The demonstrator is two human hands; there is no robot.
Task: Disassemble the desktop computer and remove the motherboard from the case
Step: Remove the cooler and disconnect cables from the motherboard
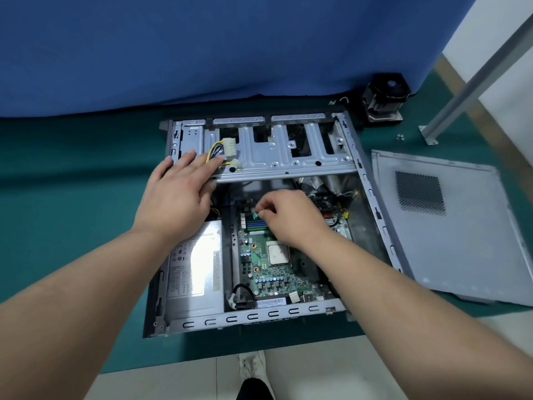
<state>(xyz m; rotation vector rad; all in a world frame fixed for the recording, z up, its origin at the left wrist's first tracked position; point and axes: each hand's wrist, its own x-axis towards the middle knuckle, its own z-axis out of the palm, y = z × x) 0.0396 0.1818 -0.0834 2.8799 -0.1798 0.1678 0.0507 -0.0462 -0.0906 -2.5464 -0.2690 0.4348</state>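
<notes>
6 o'clock: case [259, 314] lying open on green tabletop [57, 197], motherboard [268, 272] still seated inside beside power supply [193, 272] | centre: right hand [288, 217] pinching small green part [255, 215] at board's far end, probably freeing it | 11 o'clock: left hand [176, 197] flat, fingers straight, steadying drive cage [277, 157] | 3 o'clock: side panel [450, 226] set aside | 1 o'clock: cooler [383, 96] already out

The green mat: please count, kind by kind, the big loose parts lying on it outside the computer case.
Side panel: 1
Cooler with fan: 1
Total: 2
Some small screws lie near the metal post, too small to count.
</notes>
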